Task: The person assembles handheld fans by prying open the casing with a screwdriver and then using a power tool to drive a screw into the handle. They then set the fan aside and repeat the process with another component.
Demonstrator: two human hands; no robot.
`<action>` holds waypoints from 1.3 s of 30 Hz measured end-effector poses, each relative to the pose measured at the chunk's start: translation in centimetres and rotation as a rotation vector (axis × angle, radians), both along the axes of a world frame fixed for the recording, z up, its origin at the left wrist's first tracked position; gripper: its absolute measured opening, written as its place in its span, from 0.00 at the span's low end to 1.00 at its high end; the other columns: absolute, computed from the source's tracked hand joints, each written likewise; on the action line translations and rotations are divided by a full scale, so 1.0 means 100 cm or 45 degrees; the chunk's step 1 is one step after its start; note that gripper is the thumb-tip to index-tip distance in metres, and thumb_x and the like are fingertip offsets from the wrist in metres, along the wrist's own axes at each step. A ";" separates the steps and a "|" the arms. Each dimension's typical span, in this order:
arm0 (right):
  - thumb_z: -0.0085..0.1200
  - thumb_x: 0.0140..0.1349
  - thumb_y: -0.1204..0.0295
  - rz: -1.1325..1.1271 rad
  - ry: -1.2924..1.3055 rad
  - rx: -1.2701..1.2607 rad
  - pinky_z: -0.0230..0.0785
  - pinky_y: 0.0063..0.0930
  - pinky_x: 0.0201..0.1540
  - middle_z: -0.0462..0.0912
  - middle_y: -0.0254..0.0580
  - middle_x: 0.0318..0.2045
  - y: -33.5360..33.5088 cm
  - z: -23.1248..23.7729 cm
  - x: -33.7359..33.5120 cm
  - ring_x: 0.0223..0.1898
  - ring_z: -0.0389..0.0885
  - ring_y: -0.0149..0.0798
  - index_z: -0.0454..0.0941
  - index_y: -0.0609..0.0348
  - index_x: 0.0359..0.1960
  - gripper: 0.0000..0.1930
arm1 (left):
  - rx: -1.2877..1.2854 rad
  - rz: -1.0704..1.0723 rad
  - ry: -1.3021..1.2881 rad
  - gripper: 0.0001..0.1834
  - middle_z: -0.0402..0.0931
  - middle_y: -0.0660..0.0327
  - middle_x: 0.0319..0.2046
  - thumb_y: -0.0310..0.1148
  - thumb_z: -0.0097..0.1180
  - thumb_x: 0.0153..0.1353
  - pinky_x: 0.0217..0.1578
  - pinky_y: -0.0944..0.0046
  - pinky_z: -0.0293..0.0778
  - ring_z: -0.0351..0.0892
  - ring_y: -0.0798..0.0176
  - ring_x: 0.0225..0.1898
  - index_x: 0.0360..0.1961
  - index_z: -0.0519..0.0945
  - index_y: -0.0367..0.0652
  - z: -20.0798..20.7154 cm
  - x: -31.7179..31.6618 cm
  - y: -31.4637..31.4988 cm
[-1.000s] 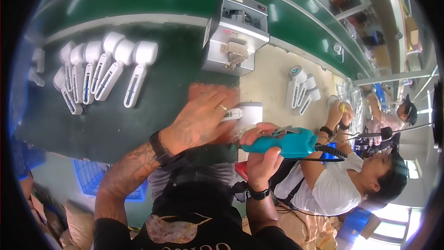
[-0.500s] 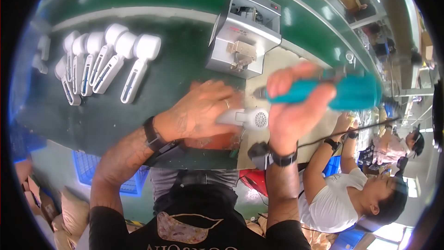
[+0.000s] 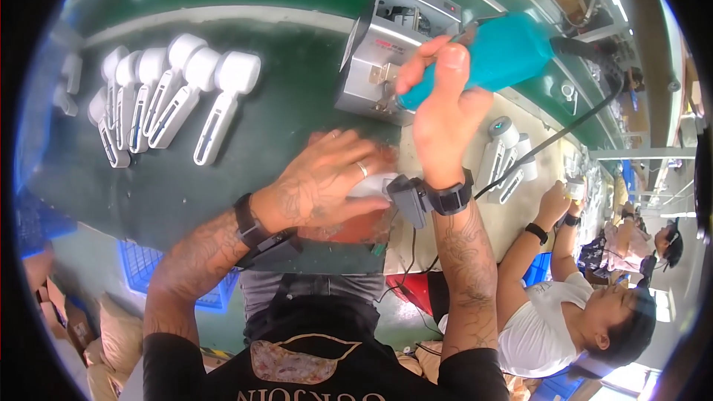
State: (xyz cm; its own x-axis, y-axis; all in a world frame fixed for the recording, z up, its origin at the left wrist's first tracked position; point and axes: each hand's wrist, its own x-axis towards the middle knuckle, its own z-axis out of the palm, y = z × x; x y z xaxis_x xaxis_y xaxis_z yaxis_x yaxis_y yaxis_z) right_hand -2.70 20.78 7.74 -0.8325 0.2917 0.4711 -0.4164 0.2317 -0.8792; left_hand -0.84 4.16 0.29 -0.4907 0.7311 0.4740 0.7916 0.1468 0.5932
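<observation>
My right hand is wrapped round a teal electric screwdriver, its black cord leading off to the right. The screwdriver's nose is close to the front bracket of a grey metal screw feeder; I cannot tell whether its tip touches. Low over a reddish mat, my left hand is closed over a white handheld fan. Fingers and the right wrist's black device hide most of that fan.
Several white handheld fans lie at the left on the dark green bench. More fans rest on the beige surface at right. A co-worker sits at the right, hands over the bench. A blue crate stands below the bench edge.
My right hand has carried the screwdriver up and away from the fan to the screw feeder. My left hand has stayed on the fan, whose round head is now hidden.
</observation>
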 end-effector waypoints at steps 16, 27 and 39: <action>0.55 0.70 0.41 -0.031 -0.023 -0.142 0.70 0.35 0.26 0.76 0.47 0.28 -0.001 -0.004 0.084 0.23 0.76 0.39 0.68 0.69 0.48 0.35 | -0.058 0.028 -0.043 0.20 0.82 0.62 0.47 0.43 0.74 0.53 0.50 0.50 0.73 0.79 0.53 0.48 0.44 0.84 0.48 0.002 0.001 -0.005; 0.55 0.71 0.43 0.062 -0.087 -0.187 0.69 0.33 0.27 0.74 0.44 0.22 0.003 -0.018 0.084 0.22 0.74 0.38 0.68 0.63 0.40 0.29 | -0.115 0.009 0.112 0.29 0.76 0.57 0.46 0.48 0.66 0.60 0.50 0.51 0.72 0.74 0.51 0.49 0.57 0.77 0.43 0.002 0.001 -0.003; 0.50 0.75 0.48 -0.001 -0.109 -0.166 0.71 0.33 0.29 0.74 0.41 0.22 0.005 0.002 0.067 0.24 0.74 0.37 0.71 0.65 0.44 0.26 | -0.118 0.004 -0.032 0.23 0.79 0.60 0.47 0.44 0.71 0.56 0.50 0.49 0.74 0.77 0.51 0.48 0.49 0.81 0.47 0.006 0.000 -0.001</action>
State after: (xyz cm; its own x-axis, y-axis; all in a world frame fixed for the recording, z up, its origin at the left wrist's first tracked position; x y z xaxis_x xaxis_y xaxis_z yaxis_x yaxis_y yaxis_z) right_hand 3.97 21.30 7.90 -0.8676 0.3466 0.3566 -0.3386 0.1133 -0.9341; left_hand -0.79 4.06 0.90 -0.5039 0.7698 0.3917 0.7760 0.2043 0.5967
